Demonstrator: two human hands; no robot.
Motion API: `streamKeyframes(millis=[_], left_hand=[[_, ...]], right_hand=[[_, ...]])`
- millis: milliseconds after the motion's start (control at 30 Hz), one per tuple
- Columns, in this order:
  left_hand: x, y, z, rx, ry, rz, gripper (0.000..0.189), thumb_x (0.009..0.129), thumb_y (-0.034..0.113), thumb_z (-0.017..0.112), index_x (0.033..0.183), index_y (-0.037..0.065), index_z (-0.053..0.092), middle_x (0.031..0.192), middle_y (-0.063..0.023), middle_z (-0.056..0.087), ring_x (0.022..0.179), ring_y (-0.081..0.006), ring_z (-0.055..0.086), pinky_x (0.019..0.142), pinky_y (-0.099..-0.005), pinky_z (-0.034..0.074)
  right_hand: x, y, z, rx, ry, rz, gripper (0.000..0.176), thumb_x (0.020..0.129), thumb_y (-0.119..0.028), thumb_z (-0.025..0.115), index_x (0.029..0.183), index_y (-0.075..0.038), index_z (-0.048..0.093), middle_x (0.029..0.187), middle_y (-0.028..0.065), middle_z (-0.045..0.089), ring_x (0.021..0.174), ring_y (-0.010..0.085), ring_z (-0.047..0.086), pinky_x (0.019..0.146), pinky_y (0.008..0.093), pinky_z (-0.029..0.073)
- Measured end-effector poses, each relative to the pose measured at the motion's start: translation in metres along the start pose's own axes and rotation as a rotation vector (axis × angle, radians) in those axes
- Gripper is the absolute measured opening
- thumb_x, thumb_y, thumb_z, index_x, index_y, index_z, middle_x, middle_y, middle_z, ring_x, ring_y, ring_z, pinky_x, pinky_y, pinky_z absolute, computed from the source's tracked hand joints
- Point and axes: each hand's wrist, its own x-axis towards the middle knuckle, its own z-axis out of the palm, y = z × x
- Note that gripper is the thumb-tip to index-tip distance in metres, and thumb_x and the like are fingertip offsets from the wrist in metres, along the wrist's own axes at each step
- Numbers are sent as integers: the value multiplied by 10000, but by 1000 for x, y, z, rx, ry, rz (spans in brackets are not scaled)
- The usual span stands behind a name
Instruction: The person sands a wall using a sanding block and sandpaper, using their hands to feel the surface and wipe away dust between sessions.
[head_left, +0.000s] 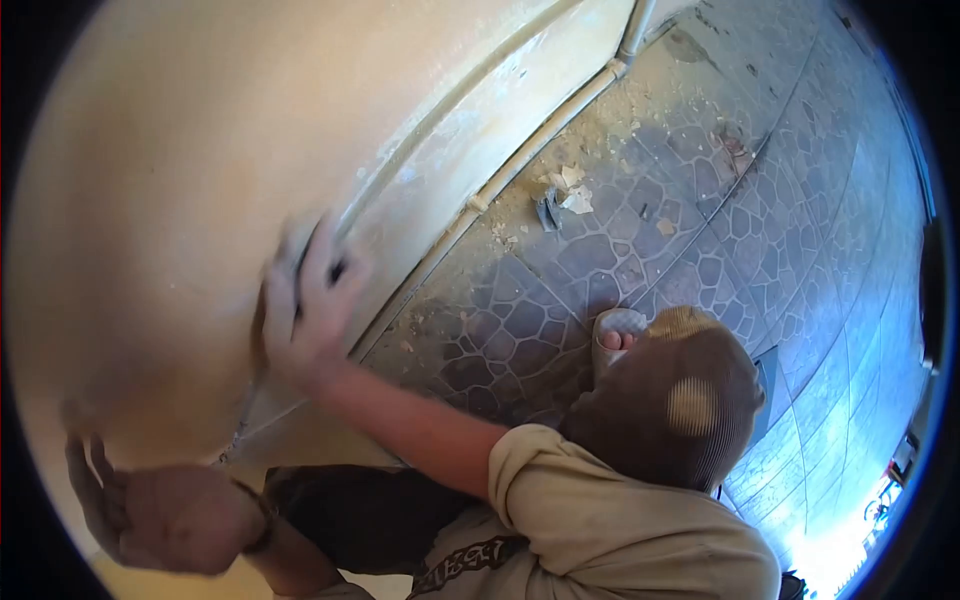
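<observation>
Head view: gripping a thin dark piece, too blurred to name, in bent fingers of the right hand, against the wall; holding the left hand loosely open near the wall. Probably light, stiff; best pinched mid-length.

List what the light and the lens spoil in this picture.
Head view: motion blur smears the hand at the wall; wide-angle distortion bows the pipe and curves the floor joints; black vignetting swallows the corners; glare bleaches the lower right; the wall is unevenly lit, warm with darker patches.
</observation>
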Motion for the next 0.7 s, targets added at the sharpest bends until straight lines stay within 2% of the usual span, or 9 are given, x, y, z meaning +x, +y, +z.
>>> streamKeyframes(millis=[33,100,167,233,267,433,500,600,700], left_hand=[[-6,-4,6,104,-81,66,563,973,315,312,1204,-170,482,1227,-354,522,1145,-463,545,1023,-509,429],[-12,-6,2,133,-167,91,563,969,313,324,1208,-173,477,1219,-354,526,1157,-464,536,1020,-512,430],[-12,-4,-10,-27,-167,2,528,958,262,329,1201,-180,486,1212,-353,535,1157,-467,535,1010,-517,442],[-19,2,-3,26,-110,-72,530,963,292,352,1227,-147,487,1213,-344,537,1146,-445,547,1020,-501,431],[-16,7,-6,73,-94,-105,532,966,307,363,1240,-131,487,1214,-339,539,1141,-434,553,1025,-493,426],[-8,-35,16,291,-267,448,507,950,312,406,1261,-81,485,1298,-311,480,1172,-420,527,1039,-491,403],[-8,-37,19,274,-265,425,513,946,314,417,1283,-70,467,1351,-296,427,1202,-413,499,1043,-503,390],[-19,-36,15,351,-198,224,527,950,311,411,1322,-62,432,1404,-268,358,1261,-394,433,1041,-526,380],[-20,-46,27,642,-211,376,533,958,307,392,1337,-65,427,1421,-241,350,1325,-375,338,1044,-539,347]], right_hand=[[-16,-14,-5,140,-50,50,532,924,-112,502,1355,161,352,1081,319,464,890,333,455,841,446,393],[-1,12,-4,-37,-41,-180,595,955,-140,502,1429,128,263,1011,256,451,845,306,435,791,441,395],[86,28,-3,-306,36,-117,585,957,-138,505,1422,129,270,964,229,437,870,311,415,823,416,372],[109,61,9,-132,19,200,531,961,-139,503,1389,128,335,935,198,425,884,311,423,832,406,373],[80,51,6,-138,40,147,500,962,-137,502,1367,128,375,944,195,428,884,310,421,833,407,373],[-26,15,4,95,21,-33,502,979,-176,480,1390,98,385,940,183,453,857,237,420,783,378,399],[33,16,-9,-51,24,-57,479,991,-191,460,1379,86,411,907,177,456,836,231,415,740,381,385],[123,35,-11,-87,60,250,469,983,-143,469,1371,107,386,964,204,431,860,306,420,783,413,376],[73,32,-1,-233,56,-6,433,963,-95,485,1334,120,421,945,200,445,851,312,419,792,413,371]])
